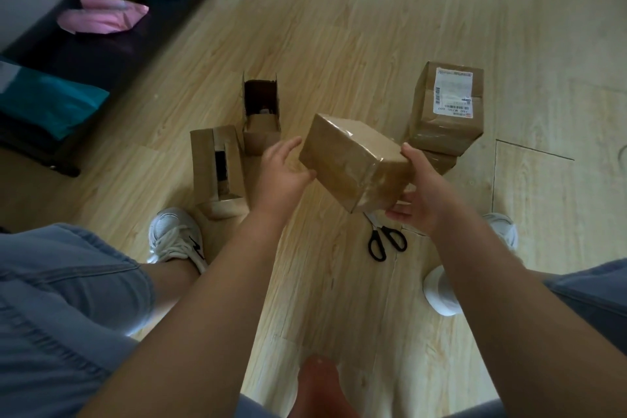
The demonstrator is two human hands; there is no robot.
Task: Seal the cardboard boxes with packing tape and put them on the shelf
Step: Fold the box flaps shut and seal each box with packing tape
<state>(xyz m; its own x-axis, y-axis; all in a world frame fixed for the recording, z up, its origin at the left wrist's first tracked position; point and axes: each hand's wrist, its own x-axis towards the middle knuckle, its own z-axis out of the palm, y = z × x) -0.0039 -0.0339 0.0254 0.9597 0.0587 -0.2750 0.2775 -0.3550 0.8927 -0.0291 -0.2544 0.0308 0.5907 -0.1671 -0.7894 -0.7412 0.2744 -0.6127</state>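
Brown boxes (356,159); black scissors (385,241); pink, probably teal mailers (101,15).

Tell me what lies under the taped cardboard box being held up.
Black-handled scissors lie on the wooden floor below the taped brown cardboard box; their blade tips are covered by it and the right hand.

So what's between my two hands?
The taped cardboard box, in the head view: the right hand grips its end, the left hand is open beside it.

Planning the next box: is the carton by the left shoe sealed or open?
Open. The carton beside the left shoe has its flaps apart, and a dark gap between them shows the inside.
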